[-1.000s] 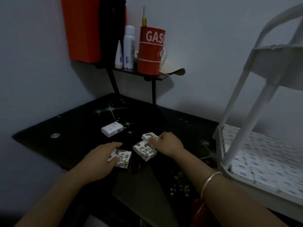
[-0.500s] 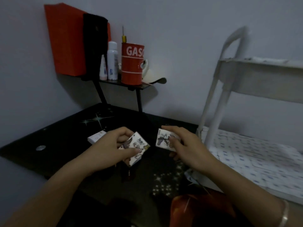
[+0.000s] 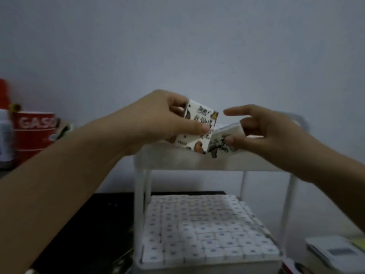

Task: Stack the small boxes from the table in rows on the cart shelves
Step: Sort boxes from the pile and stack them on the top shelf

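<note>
My left hand (image 3: pixel 158 119) grips a small white box (image 3: pixel 199 123) with black writing and brown pictures, thumb across its face, above the front rim of the cart's top shelf (image 3: pixel 177 161). Beside it, my right hand (image 3: pixel 262 133) pinches another printed small box (image 3: pixel 223 141) between thumb and fingers, its index finger stretched out above. The two boxes touch at their edges. The inside of the top shelf is hidden by its rim. The lower shelf (image 3: pixel 209 263) is packed with several rows of small white boxes with blue marks (image 3: pixel 197 230).
A red can marked GASO (image 3: pixel 33 133) stands at the left on a small rack. The black table (image 3: pixel 88 230) lies left of and behind the white cart. A flat white box (image 3: pixel 335 252) lies at the lower right. White cart posts (image 3: pixel 141 210) frame the lower shelf.
Both hands lifted their boxes from the table and carried them right and up to the cart's top shelf. My view turned from the table to the cart.
</note>
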Motion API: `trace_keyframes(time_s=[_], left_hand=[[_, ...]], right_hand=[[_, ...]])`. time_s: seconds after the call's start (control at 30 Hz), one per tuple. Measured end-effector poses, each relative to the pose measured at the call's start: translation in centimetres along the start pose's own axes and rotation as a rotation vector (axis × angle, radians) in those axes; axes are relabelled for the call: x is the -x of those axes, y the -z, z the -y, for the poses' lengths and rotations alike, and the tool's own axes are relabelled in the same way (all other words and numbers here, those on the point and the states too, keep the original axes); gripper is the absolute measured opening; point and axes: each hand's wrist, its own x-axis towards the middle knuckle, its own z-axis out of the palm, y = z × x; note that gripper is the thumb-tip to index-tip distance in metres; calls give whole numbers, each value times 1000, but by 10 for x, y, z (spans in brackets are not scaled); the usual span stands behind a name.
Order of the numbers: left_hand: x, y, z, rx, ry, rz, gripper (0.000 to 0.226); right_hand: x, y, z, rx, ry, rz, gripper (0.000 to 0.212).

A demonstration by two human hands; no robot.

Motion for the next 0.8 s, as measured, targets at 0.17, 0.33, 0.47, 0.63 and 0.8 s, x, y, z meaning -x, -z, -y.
trace_keyframes(time_s=[0.17,0.33,0.47,0.63,0.8], left_hand=[[-92,-25,-22,-134,29,-17,37],[-176,-40,-16,-284,1,-128,38],[-227,-51,-3,-355,15,-62,32],[-284,-65,3,-306,63,-56,32],[-326,-62,9,-584,-32,-154,29]], right_hand=[[-28,68,-32,9,-110,-230,12],[-68,102,-69,13,-303,-291,30],[-101,95,-92,171,-381,-315,37],[-161,79,-111,435,-468,-74,39],[-201,46,-146,788,-543,249,23]])
